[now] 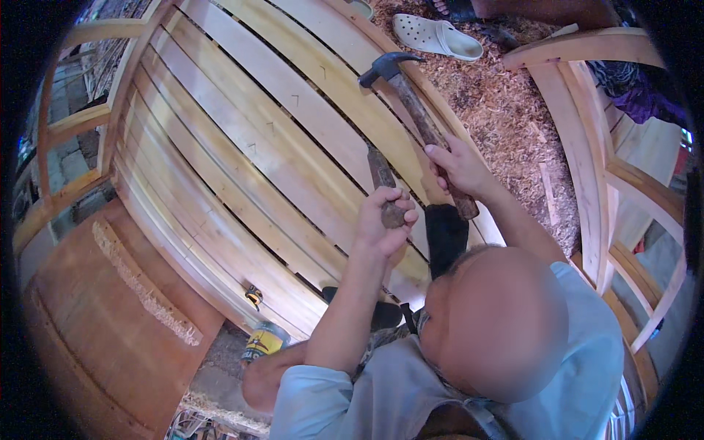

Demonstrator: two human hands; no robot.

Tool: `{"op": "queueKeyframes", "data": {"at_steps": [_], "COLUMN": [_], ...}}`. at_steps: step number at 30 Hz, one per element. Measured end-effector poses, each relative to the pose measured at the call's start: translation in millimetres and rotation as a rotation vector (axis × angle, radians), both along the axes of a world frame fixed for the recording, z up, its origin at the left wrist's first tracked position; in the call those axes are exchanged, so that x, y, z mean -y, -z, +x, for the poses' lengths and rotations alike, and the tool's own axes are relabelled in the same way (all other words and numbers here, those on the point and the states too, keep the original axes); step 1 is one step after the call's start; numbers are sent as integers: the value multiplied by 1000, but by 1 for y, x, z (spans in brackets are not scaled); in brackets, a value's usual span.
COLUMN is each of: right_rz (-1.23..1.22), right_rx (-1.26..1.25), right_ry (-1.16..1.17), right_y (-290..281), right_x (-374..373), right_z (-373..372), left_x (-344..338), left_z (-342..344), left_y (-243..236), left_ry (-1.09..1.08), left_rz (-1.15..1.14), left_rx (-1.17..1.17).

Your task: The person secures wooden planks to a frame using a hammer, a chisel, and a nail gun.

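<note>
Chisel in left grip, tip forward, long axis slightly leftward.

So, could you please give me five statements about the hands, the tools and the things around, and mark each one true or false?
1. The right hand holds a claw hammer. True.
2. The left hand is empty. False: the left hand grips a chisel-like tool.
3. Dark gaps show between several of the planks. True.
4. The pale clog with holes lies on the planks. False: the pale clog lies on wood shavings.
5. A can with yellow on its side is near the person's bent leg. True.
</note>
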State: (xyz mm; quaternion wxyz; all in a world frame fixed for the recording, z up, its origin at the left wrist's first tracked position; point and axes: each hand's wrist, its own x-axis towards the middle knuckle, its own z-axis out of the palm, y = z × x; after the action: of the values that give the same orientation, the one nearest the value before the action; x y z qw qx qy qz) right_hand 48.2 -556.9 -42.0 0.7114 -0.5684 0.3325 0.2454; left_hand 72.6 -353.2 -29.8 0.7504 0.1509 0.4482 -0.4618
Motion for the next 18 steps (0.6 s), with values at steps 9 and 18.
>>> {"op": "queueKeyframes", "data": {"at_steps": [9,18], "right_rz": [-18,-7], "right_rx": [-6,-39], "right_ry": [-17,-88], "right_y": [1,1], "right_x": [0,12], "right_z": [-4,-4], "left_x": [-2,-2], "left_z": [3,9], "left_y": [-1,-1], "left_ry": [-72,94], "left_rz": [-59,32], "left_rx": [-16,-8]}}
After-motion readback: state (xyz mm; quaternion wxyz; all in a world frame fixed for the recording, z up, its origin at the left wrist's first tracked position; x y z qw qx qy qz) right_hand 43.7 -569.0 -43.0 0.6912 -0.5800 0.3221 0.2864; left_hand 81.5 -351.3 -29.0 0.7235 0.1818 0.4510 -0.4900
